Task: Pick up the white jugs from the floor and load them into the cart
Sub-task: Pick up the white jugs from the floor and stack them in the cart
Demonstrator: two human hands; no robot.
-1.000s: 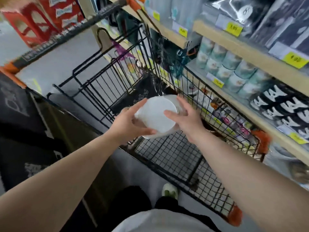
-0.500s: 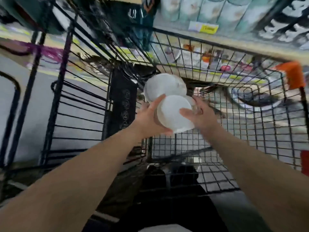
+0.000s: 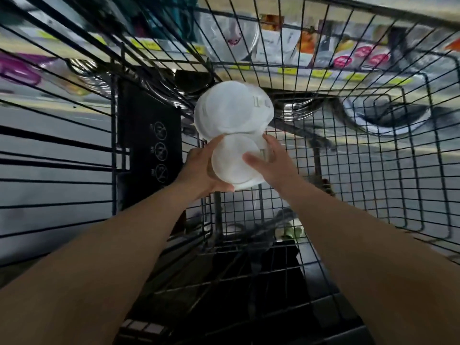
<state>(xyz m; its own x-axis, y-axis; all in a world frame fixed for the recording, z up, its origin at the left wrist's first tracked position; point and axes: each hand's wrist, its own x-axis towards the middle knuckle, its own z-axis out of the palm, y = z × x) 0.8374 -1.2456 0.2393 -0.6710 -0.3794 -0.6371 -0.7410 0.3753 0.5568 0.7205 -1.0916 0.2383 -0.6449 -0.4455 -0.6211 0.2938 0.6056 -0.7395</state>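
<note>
A white jug (image 3: 232,161) with a round white lid is held low inside the black wire cart (image 3: 348,155). My left hand (image 3: 199,170) grips its left side and bottom edge. My right hand (image 3: 271,161) grips its right side, thumb across the lid. Just beyond it, touching or nearly touching, a second white jug (image 3: 232,108) stands in the cart near the far end. The bodies of both jugs are mostly hidden under their lids.
A black panel with round symbols (image 3: 149,143) stands at the cart's left inside. Store shelves with yellow price tags (image 3: 321,73) and packaged goods show through the far wire wall. Grey floor lies to the left. My dark trousers show below the basket.
Both hands carried the jug from above the cart rim down and forward into the basket, next to the second jug. The view tilted down and moved closer.
</note>
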